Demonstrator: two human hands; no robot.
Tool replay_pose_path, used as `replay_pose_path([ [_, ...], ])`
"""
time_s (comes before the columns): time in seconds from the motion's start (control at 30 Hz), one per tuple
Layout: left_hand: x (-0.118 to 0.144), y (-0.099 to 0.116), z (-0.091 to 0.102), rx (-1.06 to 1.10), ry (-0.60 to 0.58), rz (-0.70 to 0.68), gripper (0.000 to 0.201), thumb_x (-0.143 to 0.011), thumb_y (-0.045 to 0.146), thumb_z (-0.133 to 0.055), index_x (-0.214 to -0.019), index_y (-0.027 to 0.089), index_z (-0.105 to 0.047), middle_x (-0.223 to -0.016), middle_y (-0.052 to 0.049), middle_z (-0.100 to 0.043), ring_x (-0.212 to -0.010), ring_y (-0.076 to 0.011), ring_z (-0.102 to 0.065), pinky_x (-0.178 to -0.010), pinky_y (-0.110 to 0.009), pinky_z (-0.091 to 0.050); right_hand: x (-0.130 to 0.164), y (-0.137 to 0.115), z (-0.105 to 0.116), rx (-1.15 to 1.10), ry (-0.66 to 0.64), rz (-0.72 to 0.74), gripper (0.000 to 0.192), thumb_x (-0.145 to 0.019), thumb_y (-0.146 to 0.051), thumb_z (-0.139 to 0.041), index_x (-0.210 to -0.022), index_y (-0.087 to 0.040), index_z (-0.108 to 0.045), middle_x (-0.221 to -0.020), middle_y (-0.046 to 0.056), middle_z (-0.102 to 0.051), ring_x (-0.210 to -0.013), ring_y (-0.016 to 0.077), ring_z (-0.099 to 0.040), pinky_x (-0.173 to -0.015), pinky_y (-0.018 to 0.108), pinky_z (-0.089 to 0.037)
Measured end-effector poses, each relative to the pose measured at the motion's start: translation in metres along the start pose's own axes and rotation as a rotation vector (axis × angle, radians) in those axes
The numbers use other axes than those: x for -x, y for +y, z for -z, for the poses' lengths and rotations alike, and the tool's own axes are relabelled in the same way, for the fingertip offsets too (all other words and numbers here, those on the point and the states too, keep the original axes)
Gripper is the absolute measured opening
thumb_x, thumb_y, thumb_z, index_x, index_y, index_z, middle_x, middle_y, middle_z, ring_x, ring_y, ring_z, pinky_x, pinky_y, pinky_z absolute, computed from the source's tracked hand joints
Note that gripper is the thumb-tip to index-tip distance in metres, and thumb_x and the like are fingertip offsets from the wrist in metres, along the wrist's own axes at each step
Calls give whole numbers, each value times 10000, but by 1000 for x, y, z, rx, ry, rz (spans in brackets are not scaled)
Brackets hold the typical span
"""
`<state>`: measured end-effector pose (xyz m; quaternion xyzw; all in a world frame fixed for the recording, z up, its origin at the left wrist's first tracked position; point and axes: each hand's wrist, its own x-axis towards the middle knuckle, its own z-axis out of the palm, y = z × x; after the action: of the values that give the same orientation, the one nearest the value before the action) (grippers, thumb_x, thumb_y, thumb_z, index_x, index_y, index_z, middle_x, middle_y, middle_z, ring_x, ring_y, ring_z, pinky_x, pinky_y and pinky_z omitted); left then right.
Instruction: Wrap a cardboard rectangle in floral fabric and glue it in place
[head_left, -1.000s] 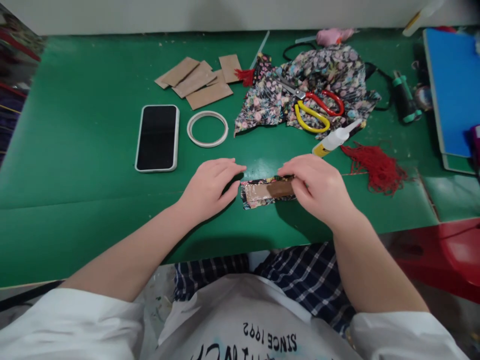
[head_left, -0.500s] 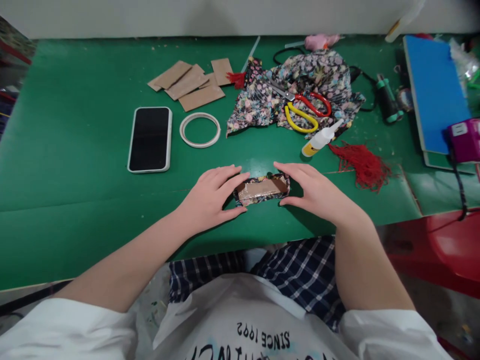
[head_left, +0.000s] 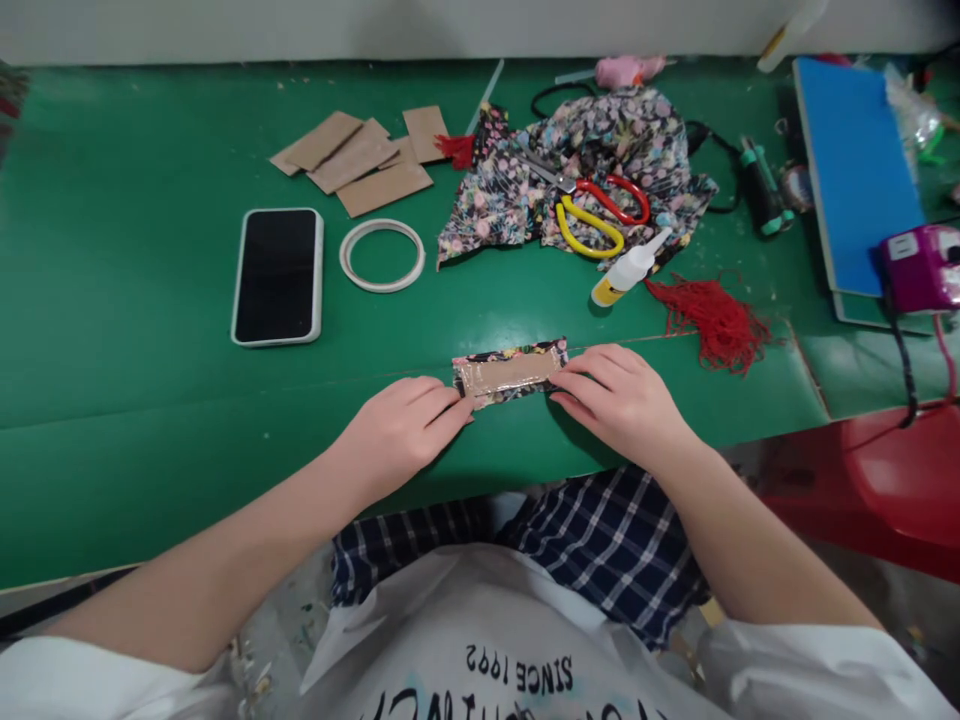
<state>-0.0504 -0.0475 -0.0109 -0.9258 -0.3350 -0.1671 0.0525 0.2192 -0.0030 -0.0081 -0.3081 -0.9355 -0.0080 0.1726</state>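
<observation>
A small brown cardboard strip wrapped in dark floral fabric [head_left: 510, 372] lies flat on the green table [head_left: 150, 400] near its front edge. My left hand [head_left: 401, 428] rests palm down, its fingertips touching the strip's left end. My right hand [head_left: 619, 397] also lies flat, with its fingertips pressing on the strip's right end. Neither hand lifts the strip off the table.
A phone [head_left: 278, 275] and a white tape ring [head_left: 382, 255] lie to the left. Behind are cardboard pieces [head_left: 360, 160], floral cloth [head_left: 600, 165] with red-and-yellow scissors [head_left: 596, 212], a glue bottle [head_left: 628, 268], red tassel thread [head_left: 712, 318], a blue board [head_left: 855, 170] and a purple device [head_left: 921, 268].
Both hands let go of the strip's sides and slid toward me, ending flat with fingertips on its ends. The strip now lies uncovered between them.
</observation>
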Motion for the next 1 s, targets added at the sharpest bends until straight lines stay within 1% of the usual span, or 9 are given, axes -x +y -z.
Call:
replay_pose_path([
  [0.13, -2, 1, 1, -50, 7, -47, 185, -833, 25, -487, -932, 36, -644, -834, -117, -664, -765, -214, -593, -687, -345, -528, -6, -6, -1, 22, 28, 24, 146, -825, -213, -556, -921, -162, -654, -891, 56, -672, -879, 191, -551, -741, 315, -452],
  [0.23, -2, 2, -2, -52, -3, -27, 181, -845, 44, -481, -926, 49, -643, -832, -116, -661, -773, -209, -592, -692, -345, -530, -4, -5, -1, 27, 51, 14, 132, -820, -202, -562, -910, -177, -655, -866, 46, -680, -864, 181, -553, -746, 315, -449],
  [0.3, -1, 2, -5, -31, 6, 10, 156, -842, 72, -506, -924, 62, -639, -823, -106, -653, -774, -201, -587, -702, -343, -528, 0, -4, -2, 36, 65, -1, 124, -813, -203, -573, -905, -182, -654, -850, 44, -680, -850, 176, -551, -747, 315, -448],
  [0.43, 0, 2, -9, 55, 70, 104, 129, -840, 116, -532, -923, 91, -627, -797, -83, -645, -761, -182, -579, -706, -329, -522, 1, -6, -5, 47, 70, -6, 143, -805, -229, -590, -926, -174, -644, -884, 52, -673, -877, 186, -543, -765, 319, -445],
  [0.57, -2, 2, -9, 162, 95, 190, 119, -853, 147, -519, -913, 125, -619, -816, -68, -656, -774, -166, -585, -745, -325, -513, -10, -17, -11, 35, 67, -5, 154, -823, -244, -563, -939, -174, -637, -905, 67, -663, -901, 197, -532, -765, 329, -435],
  [0.67, -4, 3, -9, 223, 104, 266, 103, -854, 164, -521, -877, 139, -619, -813, -60, -663, -765, -161, -586, -741, -321, -499, -18, -26, -17, 41, 71, -8, 163, -841, -264, -533, -933, -174, -635, -903, 64, -662, -891, 195, -535, -761, 325, -435],
  [0.77, -5, 3, -9, 253, 99, 325, 99, -851, 176, -532, -851, 141, -624, -794, -51, -672, -753, -163, -582, -736, -320, -485, -22, -31, -22, 45, 74, -8, 157, -851, -255, -515, -913, -168, -629, -911, 59, -665, -893, 191, -553, -771, 317, -447],
  [0.9, -6, 4, -9, 267, 66, 410, 121, -857, 204, -526, -837, 153, -633, -789, -38, -676, -770, -167, -582, -741, -321, -468, -24, -30, -25, -18, 62, -14, 197, -857, -256, -504, -965, -140, -620, -980, 91, -664, -964, 200, -572, -845, 338, -465],
  [1.0, -5, 4, -6, 241, 47, 406, 132, -864, 218, -518, -835, 163, -634, -789, -32, -677, -773, -168, -584, -728, -316, -451, -25, -27, -24, -64, 60, 5, 213, -859, -255, -499, -979, -126, -619, -991, 108, -667, -977, 203, -584, -876, 361, -473],
])
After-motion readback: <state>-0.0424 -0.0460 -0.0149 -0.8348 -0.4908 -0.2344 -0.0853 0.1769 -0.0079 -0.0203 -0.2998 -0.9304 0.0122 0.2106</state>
